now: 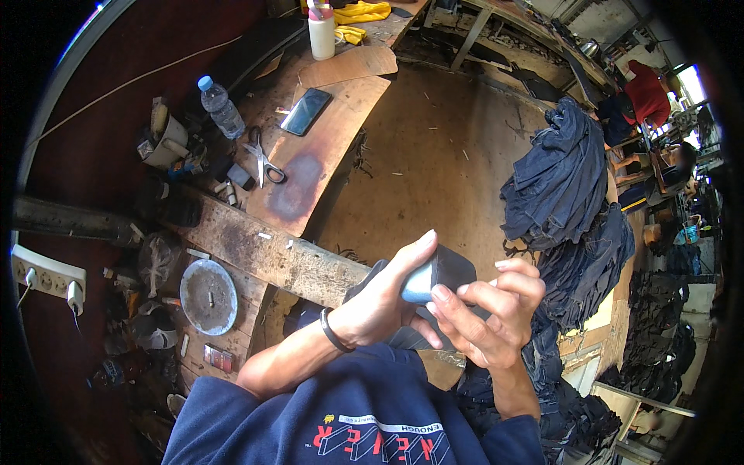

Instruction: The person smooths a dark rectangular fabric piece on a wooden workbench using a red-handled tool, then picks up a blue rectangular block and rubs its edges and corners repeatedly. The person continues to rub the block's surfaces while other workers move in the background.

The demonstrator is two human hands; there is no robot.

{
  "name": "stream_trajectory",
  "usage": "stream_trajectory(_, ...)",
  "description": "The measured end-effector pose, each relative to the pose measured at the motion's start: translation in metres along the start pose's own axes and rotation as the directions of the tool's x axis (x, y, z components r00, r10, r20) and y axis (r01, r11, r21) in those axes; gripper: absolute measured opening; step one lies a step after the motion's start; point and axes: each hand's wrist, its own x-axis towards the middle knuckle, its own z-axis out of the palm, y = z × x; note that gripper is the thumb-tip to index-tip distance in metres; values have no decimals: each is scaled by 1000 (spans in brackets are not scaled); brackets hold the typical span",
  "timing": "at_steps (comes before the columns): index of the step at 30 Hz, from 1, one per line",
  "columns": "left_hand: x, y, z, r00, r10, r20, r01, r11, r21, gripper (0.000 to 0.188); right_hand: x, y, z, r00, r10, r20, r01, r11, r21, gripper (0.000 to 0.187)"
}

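A dark, smooth piece with a rounded edge and a pale blue face (454, 267) is held up in front of my chest. I cannot make out its exact kind. My left hand (380, 298), with a black band at the wrist, grips it, thumb along the top left side. My right hand (490, 314) pinches its near right edge with thumb and forefinger, the other fingers curled loosely. More dark material (364, 280) shows just left of my left hand; whether it belongs to the same piece is hidden.
On the wooden bench (341, 116) at left lie scissors (263, 159), a phone (305, 111), a water bottle (222, 108) and a white bottle (321, 35). A round metal dish (208, 298) sits nearer me. Dark denim (554, 178) is heaped at right. People (647, 97) are in the far right background.
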Motion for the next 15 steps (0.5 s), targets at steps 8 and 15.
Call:
stream_trajectory(8,-3,5,8,999,-29,-36,31,998,54,66,-9,0,3,997,-75,-36,72,995,-70,39)
stream_trajectory(15,0,3,5,999,-37,-34,38,999,20,70,-7,9,9,993,-77,-87,73,996,-44,42)
